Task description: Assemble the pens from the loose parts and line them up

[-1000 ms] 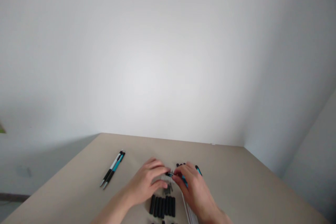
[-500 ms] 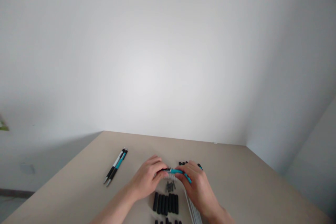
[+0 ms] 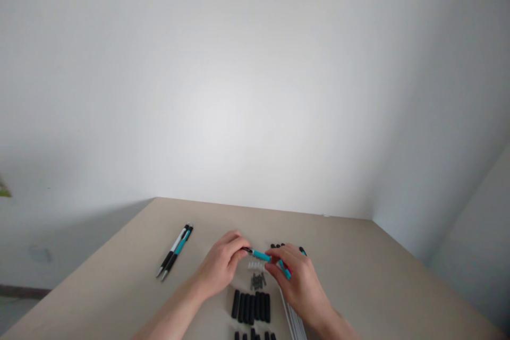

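My left hand is closed, its thumb and fingertips pinching the small black end of a pen part. My right hand grips the other end of that part, a blue pen barrel, which slants slightly down to the right between my hands. Below the barrel lie small white plastic pieces in a row and a cluster of small metal springs. Nearer to me are several black rubber grips. Other blue barrels lie partly hidden under my right hand.
Two pens, one white and one blue, both with black grips, lie side by side at the left of the table. Thin white refills lie by my right wrist. More black pieces show at the bottom edge. A wall stands behind.
The held barrel has risen slightly at its left end, and more of it shows between my hands. My left hand has moved a little up and left.
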A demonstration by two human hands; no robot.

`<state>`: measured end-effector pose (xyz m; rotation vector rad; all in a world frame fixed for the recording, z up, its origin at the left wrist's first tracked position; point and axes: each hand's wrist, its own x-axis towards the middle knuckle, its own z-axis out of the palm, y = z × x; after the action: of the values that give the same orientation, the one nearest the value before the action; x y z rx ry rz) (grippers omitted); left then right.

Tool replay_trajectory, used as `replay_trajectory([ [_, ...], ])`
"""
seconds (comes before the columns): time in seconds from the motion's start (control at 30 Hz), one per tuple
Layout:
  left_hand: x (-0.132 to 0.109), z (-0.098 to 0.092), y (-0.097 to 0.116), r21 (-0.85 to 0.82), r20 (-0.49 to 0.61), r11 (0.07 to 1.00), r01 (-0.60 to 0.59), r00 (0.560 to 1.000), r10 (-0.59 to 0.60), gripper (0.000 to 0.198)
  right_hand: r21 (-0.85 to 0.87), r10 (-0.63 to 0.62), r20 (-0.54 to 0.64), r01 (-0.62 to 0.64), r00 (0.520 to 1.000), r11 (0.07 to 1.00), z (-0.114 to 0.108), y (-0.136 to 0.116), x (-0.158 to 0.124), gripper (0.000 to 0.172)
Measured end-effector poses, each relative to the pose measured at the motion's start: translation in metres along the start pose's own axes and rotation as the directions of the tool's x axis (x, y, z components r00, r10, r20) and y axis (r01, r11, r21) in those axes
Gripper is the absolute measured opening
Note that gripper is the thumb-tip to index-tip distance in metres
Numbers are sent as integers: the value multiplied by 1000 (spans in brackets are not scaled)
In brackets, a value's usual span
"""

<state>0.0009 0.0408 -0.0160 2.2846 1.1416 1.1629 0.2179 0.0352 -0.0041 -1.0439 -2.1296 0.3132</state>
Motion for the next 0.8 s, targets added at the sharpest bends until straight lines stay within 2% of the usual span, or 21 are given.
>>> replay_trajectory([
  [0.13,1,2,-3,10,-35,998,-60,998,60,22,-44,56,34,-55,998,998,1,-1,-1,11],
  [0.3,1,2,-3,23,-212,991,-134,968,136,15,-126,125,64,-116,990,985,2,0,1,11],
  [0.4,1,2,-1,16,-282,985,-171,944,169,11,-145,163,86,-149,983,978,3,1,1,11],
  [0.63,0,4,1,24,-302,980,-197,933,195,11,-155,197,124,-178,972,972,3,-1,2,11],
  [0.8,-1,5,-1,44,-312,987,-157,936,163,11,-176,233,93,-215,968,961,3,0,3,13],
])
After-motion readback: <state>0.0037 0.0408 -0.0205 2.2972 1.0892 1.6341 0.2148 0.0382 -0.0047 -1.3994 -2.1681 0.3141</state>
